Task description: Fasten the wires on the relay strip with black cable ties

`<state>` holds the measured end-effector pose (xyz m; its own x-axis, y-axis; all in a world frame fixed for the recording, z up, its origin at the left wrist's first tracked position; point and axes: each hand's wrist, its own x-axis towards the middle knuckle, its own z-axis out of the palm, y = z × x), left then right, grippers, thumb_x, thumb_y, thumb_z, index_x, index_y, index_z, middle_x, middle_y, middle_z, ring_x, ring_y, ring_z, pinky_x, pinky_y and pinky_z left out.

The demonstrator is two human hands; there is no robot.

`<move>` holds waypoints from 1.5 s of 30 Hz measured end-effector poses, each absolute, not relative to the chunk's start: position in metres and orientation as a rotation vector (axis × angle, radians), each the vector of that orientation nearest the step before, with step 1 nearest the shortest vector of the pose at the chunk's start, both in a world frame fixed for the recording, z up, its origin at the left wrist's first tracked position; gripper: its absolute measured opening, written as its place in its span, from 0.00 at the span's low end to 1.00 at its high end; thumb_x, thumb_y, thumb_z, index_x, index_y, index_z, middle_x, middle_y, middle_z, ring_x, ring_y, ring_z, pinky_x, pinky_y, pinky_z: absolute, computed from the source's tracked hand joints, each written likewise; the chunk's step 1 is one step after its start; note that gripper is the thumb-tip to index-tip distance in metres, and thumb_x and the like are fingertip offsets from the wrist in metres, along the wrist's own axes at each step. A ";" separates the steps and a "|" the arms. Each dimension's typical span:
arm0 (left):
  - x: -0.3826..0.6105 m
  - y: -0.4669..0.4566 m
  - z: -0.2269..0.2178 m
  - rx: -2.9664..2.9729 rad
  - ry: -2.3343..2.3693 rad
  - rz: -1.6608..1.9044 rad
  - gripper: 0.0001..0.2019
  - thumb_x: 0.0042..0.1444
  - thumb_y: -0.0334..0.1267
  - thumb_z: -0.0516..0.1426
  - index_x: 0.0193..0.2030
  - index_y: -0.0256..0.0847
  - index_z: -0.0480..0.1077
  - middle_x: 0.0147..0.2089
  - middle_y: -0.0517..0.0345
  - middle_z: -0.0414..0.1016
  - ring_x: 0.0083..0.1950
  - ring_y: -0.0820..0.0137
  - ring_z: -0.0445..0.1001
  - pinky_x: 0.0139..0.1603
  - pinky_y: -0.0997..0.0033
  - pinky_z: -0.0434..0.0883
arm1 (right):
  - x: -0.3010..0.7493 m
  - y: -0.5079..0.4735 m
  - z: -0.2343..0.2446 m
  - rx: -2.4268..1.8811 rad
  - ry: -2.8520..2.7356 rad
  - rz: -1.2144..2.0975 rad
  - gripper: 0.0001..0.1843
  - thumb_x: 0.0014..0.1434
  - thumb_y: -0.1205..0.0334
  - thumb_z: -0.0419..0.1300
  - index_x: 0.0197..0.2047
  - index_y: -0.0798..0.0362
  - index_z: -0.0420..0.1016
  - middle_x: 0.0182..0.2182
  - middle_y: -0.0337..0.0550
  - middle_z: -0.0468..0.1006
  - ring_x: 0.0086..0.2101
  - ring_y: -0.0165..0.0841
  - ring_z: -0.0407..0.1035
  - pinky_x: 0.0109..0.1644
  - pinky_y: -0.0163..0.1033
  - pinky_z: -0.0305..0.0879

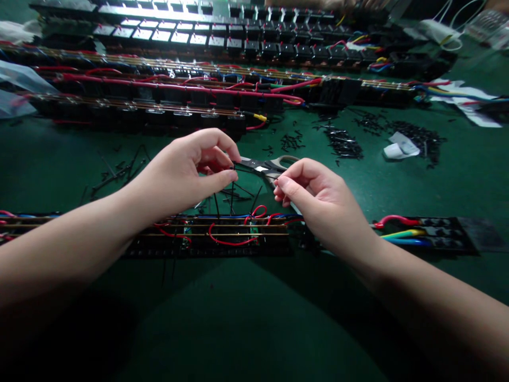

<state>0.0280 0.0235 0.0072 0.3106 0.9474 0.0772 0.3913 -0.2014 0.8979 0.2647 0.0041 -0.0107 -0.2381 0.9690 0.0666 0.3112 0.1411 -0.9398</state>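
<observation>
Nearest to us the two forearms come in from the bottom corners, both cut off by the frame's edge, over the dark green table [254, 323]. Just beyond lies a long black socket strip [222, 245] with brass rails and looping red wires [230, 242]. Its left end runs out of view and its middle right is hidden under the right wrist.

Above the strip, the left hand [186, 171] has thumb and forefinger pinched tight on a thin black cable tie [238, 168], which is hard to follow against the dark background. We see more thin black ties [217, 204] standing up from the strip below it. The right hand [322, 204] is close beside it, fingers curled narrow and fingertips nearly meeting. We cannot tell whether they grip the tie's other end or anything at all.

Directly behind the hands lie scissors [267, 166], the handles partly covered by the right fingers. Farther back we make out small black offcuts [344, 143] scattered in heaps and a scrap of white paper [400, 146]. Beyond those, rows of wired strips [178, 98] lie side by side, and the farthest rows are blurred and cut off at the top.
</observation>
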 end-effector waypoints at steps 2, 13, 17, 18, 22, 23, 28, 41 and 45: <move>0.028 0.024 0.007 1.761 1.208 0.852 0.08 0.53 0.38 0.66 0.39 0.46 0.74 0.35 0.62 0.80 0.37 0.68 0.80 0.38 0.67 0.76 | 0.265 0.004 -0.011 -1.254 -1.670 1.116 0.07 0.66 0.62 0.61 0.34 0.51 0.71 0.32 0.39 0.75 0.34 0.32 0.71 0.39 0.40 0.67; 0.028 0.023 0.009 1.784 1.217 0.842 0.07 0.53 0.37 0.65 0.39 0.46 0.74 0.36 0.61 0.81 0.38 0.68 0.81 0.41 0.66 0.79 | 0.265 0.005 -0.010 -1.247 -1.645 1.138 0.07 0.66 0.62 0.61 0.34 0.51 0.70 0.31 0.38 0.75 0.33 0.31 0.71 0.39 0.39 0.67; 0.029 0.023 0.009 1.790 1.209 0.845 0.06 0.53 0.37 0.65 0.38 0.46 0.75 0.35 0.61 0.81 0.38 0.69 0.80 0.40 0.67 0.78 | 0.265 0.006 -0.010 -1.233 -1.633 1.148 0.07 0.66 0.62 0.61 0.35 0.51 0.70 0.31 0.38 0.75 0.33 0.31 0.71 0.39 0.39 0.67; 0.029 0.023 0.009 1.790 1.209 0.846 0.06 0.53 0.37 0.65 0.38 0.45 0.75 0.35 0.61 0.81 0.38 0.69 0.80 0.41 0.67 0.78 | 0.265 0.006 -0.010 -1.232 -1.632 1.150 0.07 0.66 0.62 0.61 0.35 0.51 0.70 0.31 0.38 0.76 0.33 0.31 0.71 0.39 0.39 0.67; 0.028 0.023 0.009 1.793 1.206 0.850 0.06 0.53 0.36 0.66 0.38 0.45 0.75 0.36 0.61 0.81 0.38 0.70 0.80 0.42 0.69 0.78 | 0.264 0.005 -0.011 -1.234 -1.627 1.151 0.07 0.66 0.61 0.61 0.35 0.51 0.70 0.31 0.37 0.76 0.33 0.30 0.71 0.39 0.38 0.67; 0.028 0.023 0.009 1.793 1.207 0.848 0.06 0.53 0.36 0.66 0.38 0.44 0.75 0.36 0.61 0.81 0.37 0.70 0.80 0.42 0.69 0.79 | 0.264 0.005 -0.011 -1.235 -1.626 1.150 0.07 0.67 0.61 0.61 0.35 0.51 0.70 0.31 0.37 0.76 0.33 0.30 0.71 0.39 0.38 0.67; 0.029 0.022 0.010 1.782 1.228 0.832 0.06 0.52 0.38 0.67 0.37 0.44 0.77 0.35 0.61 0.82 0.37 0.69 0.80 0.43 0.67 0.80 | 0.264 0.005 -0.010 -1.232 -1.626 1.149 0.07 0.67 0.62 0.61 0.35 0.51 0.70 0.30 0.37 0.75 0.32 0.30 0.71 0.38 0.38 0.67; 0.031 0.021 0.014 1.702 1.250 0.826 0.06 0.49 0.38 0.69 0.34 0.42 0.80 0.33 0.60 0.83 0.36 0.69 0.81 0.44 0.67 0.81 | 0.265 0.005 -0.010 -1.243 -1.632 1.154 0.07 0.66 0.61 0.61 0.34 0.50 0.70 0.30 0.37 0.75 0.32 0.31 0.71 0.39 0.39 0.67; 0.031 0.021 0.013 1.711 1.260 0.824 0.05 0.49 0.38 0.69 0.34 0.43 0.80 0.34 0.60 0.84 0.36 0.68 0.81 0.44 0.67 0.81 | 0.265 0.005 -0.010 -1.253 -1.664 1.148 0.07 0.65 0.60 0.61 0.34 0.51 0.70 0.31 0.38 0.75 0.33 0.32 0.70 0.39 0.40 0.67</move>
